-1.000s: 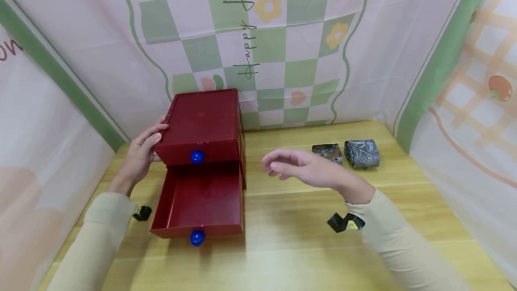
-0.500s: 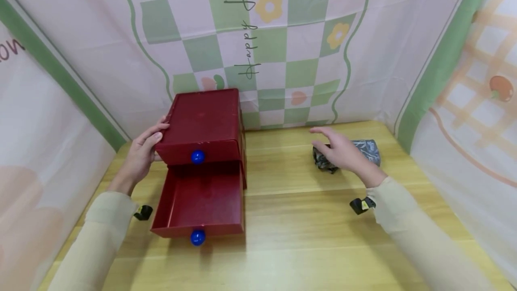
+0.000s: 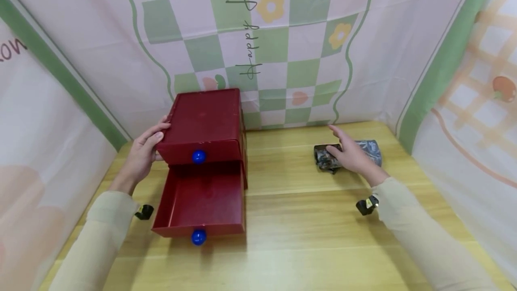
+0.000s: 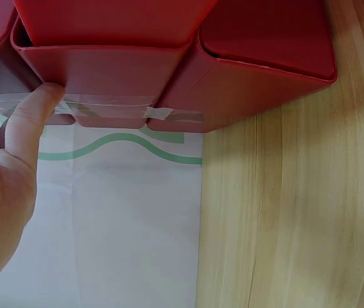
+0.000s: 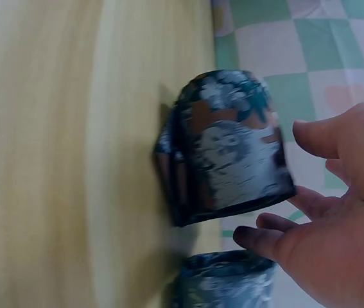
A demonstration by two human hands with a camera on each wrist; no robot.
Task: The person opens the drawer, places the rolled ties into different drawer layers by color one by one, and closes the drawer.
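Roll of dark patterned material (image 3: 324,160) lies far right on the wooden table (image 3: 299,237), beside the right hand (image 3: 352,152), thumb and fingers wide apart. Right of it sits a grey-blue roll (image 3: 372,150), partly hidden. Left, the left hand (image 3: 142,152), fingers extended, rests against a red drawer cabinet (image 3: 203,118), lower drawer (image 3: 206,201) pulled out.

The bench (image 3: 299,237) has a pale yellow wood-grain top with a straight back edge. A red drawer unit (image 3: 203,116) stands toward its back left corner, the lower drawer (image 3: 220,230) jutting out frontward. Near the back right corner lies a grey-blue patterned roll (image 3: 373,151); just left of it sits a darker, mottled roll (image 3: 322,156), well apart from the unit.
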